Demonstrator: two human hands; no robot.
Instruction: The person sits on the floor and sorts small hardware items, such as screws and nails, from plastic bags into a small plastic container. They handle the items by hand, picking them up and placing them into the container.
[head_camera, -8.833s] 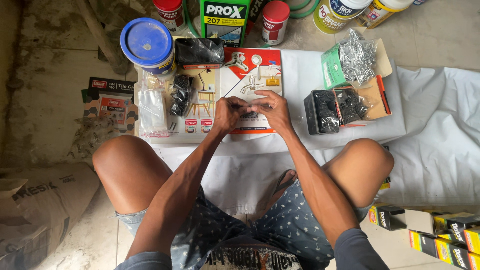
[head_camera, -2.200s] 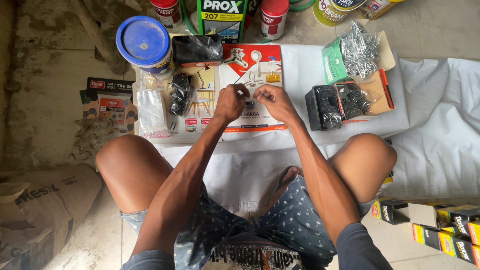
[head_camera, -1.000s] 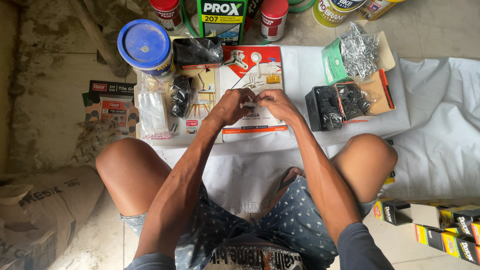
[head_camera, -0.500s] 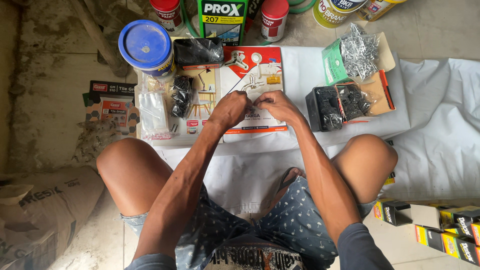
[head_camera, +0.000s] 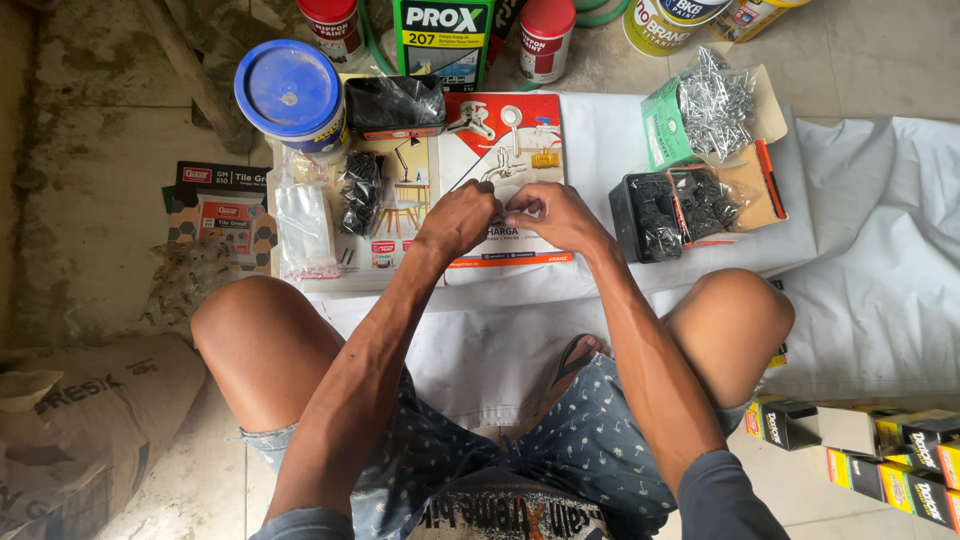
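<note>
My left hand (head_camera: 458, 220) and my right hand (head_camera: 553, 212) meet over a red and white printed catalogue (head_camera: 505, 140) on the floor in front of me. Both pinch a small clear plastic bag (head_camera: 503, 205) between the fingertips; what it contains is hidden by the fingers. A pile of clear plastic bags (head_camera: 305, 225) and a bag of black screws (head_camera: 362, 190) lie left of my left hand. An open box of black screws (head_camera: 680, 205) sits right of my right hand.
A blue-lidded tub (head_camera: 290, 90), a black bag (head_camera: 395, 100), paint cans (head_camera: 545, 35) and a green-and-white box (head_camera: 443, 40) line the far side. A green box of silver nails (head_camera: 705, 100) stands far right. White cloth (head_camera: 870, 250), small boxes (head_camera: 900, 450), a sack (head_camera: 80, 420).
My hands have stayed together over the catalogue, shifting a little with small finger movements. The view has drifted slightly.
</note>
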